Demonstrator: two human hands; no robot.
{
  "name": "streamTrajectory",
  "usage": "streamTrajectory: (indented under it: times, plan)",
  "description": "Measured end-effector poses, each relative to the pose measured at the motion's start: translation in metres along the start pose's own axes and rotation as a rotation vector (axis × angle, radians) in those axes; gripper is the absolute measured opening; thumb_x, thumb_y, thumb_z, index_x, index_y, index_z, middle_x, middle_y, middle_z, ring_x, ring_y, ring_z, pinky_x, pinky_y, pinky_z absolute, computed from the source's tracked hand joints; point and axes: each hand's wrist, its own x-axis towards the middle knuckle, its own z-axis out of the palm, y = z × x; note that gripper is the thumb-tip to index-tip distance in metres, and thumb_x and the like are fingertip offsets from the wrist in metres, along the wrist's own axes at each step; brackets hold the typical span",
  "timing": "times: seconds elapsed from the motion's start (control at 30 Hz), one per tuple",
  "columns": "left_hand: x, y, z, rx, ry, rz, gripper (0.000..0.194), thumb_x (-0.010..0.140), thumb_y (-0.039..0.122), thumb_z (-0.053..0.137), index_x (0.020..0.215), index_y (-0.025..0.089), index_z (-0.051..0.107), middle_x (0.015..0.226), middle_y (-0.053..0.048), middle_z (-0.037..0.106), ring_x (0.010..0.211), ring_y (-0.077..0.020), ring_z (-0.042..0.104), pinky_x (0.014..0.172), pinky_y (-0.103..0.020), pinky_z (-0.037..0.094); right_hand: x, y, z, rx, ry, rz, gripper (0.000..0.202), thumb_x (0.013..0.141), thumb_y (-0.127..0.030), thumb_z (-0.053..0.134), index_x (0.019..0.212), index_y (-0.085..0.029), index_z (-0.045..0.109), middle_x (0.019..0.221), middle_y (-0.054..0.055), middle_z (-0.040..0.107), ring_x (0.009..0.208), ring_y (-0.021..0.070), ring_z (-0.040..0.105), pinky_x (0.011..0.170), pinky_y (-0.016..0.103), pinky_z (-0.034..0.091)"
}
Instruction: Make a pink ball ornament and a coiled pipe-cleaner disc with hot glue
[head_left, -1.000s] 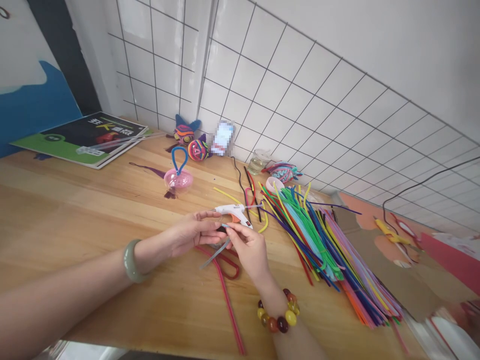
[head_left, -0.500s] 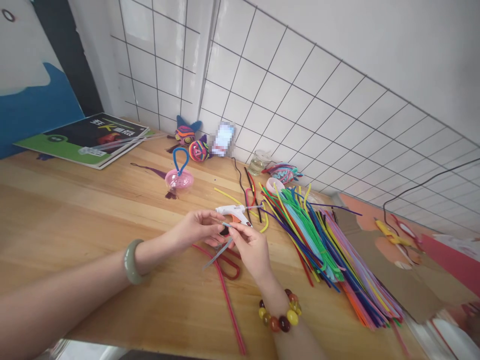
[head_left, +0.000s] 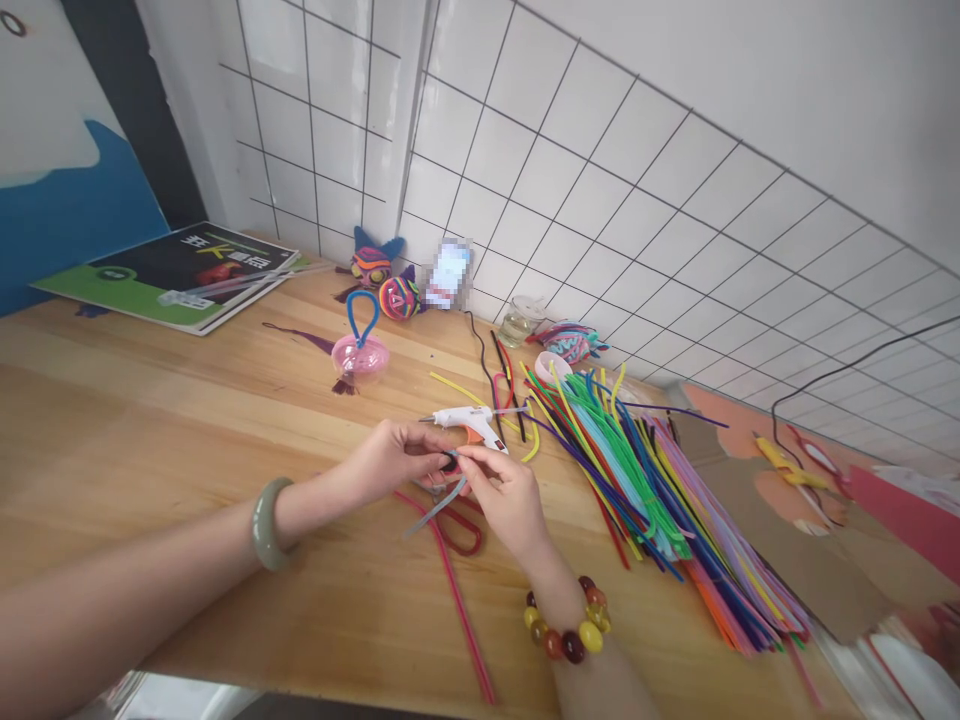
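Note:
My left hand and my right hand meet fingertip to fingertip over the table. Both pinch a greyish-blue pipe cleaner, whose loose tail hangs down to the left. A small dark piece shows at the left fingertips; its kind is hard to make out. Just beyond the fingers lies a white glue gun with an orange trigger. Below the hands rest a long pink pipe cleaner and a bent dark red one.
Bundles of coloured pipe cleaners lie to the right, near cardboard and a yellow glue gun. Behind are a pink dome with a blue loop, yarn-wrapped ornaments, a phone and a glass jar. A book lies left.
The fingertips have shifted slightly around the pipe cleaner, and the small dark piece shows more plainly between them. The view has moved a little. Objects on the table stay in place.

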Motion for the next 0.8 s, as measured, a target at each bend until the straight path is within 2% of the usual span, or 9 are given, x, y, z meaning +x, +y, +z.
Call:
streamTrajectory:
  times: [0.27,0.53,0.67,0.8]
  plan:
    - [-0.001,-0.004,-0.004,0.124,0.015,-0.014,0.016,0.07,0.025,0.063,0.083,0.017,0.07,0.07,-0.002,0.07,0.061,-0.0146,0.064,0.061,-0.023,0.052,0.0,-0.004,-0.003,0.019,-0.007,0.011,0.018,0.08,-0.023,0.051,0.089,-0.018,0.065,0.072,0.002,0.066,0.052,0.0112,0.059,0.051,0.021,0.049]
    - [0.0,-0.003,-0.003,0.153,-0.003,-0.039,0.016,0.069,0.025,0.064,0.081,0.017,0.07,0.065,-0.002,0.069,0.055,-0.0127,0.062,0.056,-0.021,0.051,0.0,-0.003,-0.004,0.045,-0.014,0.054,0.015,0.078,-0.025,0.053,0.082,-0.017,0.064,0.065,0.001,0.062,0.048,0.01,0.056,0.045,0.019,0.048]
    - [0.0,-0.006,-0.003,0.136,-0.006,-0.054,0.016,0.069,0.027,0.065,0.08,0.016,0.07,0.065,-0.002,0.069,0.055,-0.013,0.062,0.056,-0.022,0.051,-0.001,-0.001,-0.003,-0.004,-0.005,0.005,0.015,0.079,-0.025,0.051,0.082,-0.018,0.065,0.068,0.001,0.064,0.05,0.0107,0.057,0.047,0.02,0.048]
    - [0.002,-0.011,-0.005,0.096,-0.013,-0.052,0.018,0.069,0.028,0.065,0.08,0.015,0.069,0.067,-0.003,0.07,0.056,-0.0134,0.063,0.056,-0.023,0.052,-0.001,0.0,-0.003,-0.109,0.021,-0.085,0.016,0.08,-0.022,0.049,0.082,-0.019,0.065,0.073,0.002,0.066,0.06,0.0134,0.06,0.057,0.023,0.048]
